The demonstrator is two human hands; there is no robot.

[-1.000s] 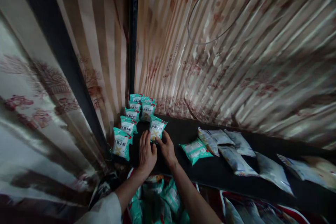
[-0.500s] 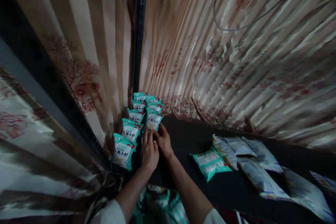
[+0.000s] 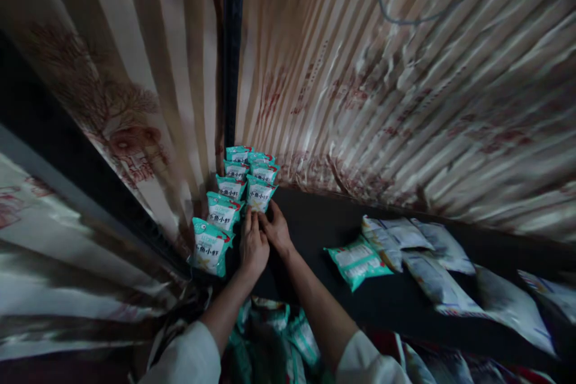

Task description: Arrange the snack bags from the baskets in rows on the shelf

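Two rows of teal-and-white snack bags stand upright in the corner of a dark shelf. My left hand (image 3: pixel 254 249) and my right hand (image 3: pixel 278 233) meet at the lower edge of the front snack bag (image 3: pixel 260 193) in the right-hand row. The fingers of the left are close together against its bottom; those of the right bend around its lower right corner. Left of my hands, the left row ends with a snack bag (image 3: pixel 210 247) facing me. My fingertips are partly hidden behind the hands.
Right on the dark shelf (image 3: pixel 310 222) lies a teal snack bag (image 3: pixel 360 264), beside several pale bags (image 3: pixel 434 285). Below my forearms is a pile of teal bags (image 3: pixel 297 336). A dark metal post (image 3: pixel 230 48) rises in the corner, with striped curtains (image 3: pixel 306 72) behind.
The view has tilted slightly, so the shelf and bags sit a little higher in the picture. Both hands remain at the same snack bag, with only slight finger movement.
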